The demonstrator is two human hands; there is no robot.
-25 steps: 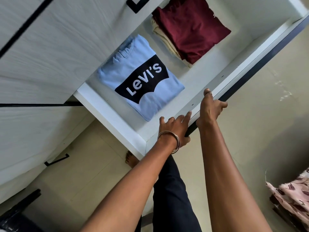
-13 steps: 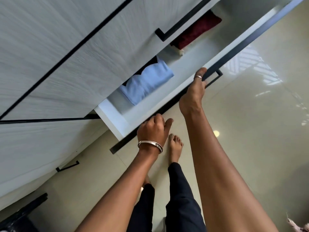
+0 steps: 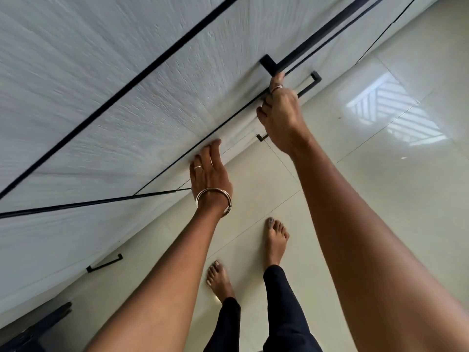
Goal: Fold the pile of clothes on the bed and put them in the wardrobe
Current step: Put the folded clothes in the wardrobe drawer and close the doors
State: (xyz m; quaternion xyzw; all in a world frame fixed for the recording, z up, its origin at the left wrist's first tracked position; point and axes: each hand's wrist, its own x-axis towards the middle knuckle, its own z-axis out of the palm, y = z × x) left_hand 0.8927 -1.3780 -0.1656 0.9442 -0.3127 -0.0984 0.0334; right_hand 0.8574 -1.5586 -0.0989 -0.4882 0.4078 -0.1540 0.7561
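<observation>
White-grain drawer front [image 3: 142, 118] sits flush; your left hand [image 3: 209, 171] presses it flat-fingered, your right hand [image 3: 281, 110] curls at the black handle [image 3: 308, 83], seating it.

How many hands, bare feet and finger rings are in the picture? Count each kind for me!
Hands: 2, the left hand and the right hand
Bare feet: 2, one foot and the other foot
Finger rings: 2, one ring on each hand, second ring
Total: 6
</observation>
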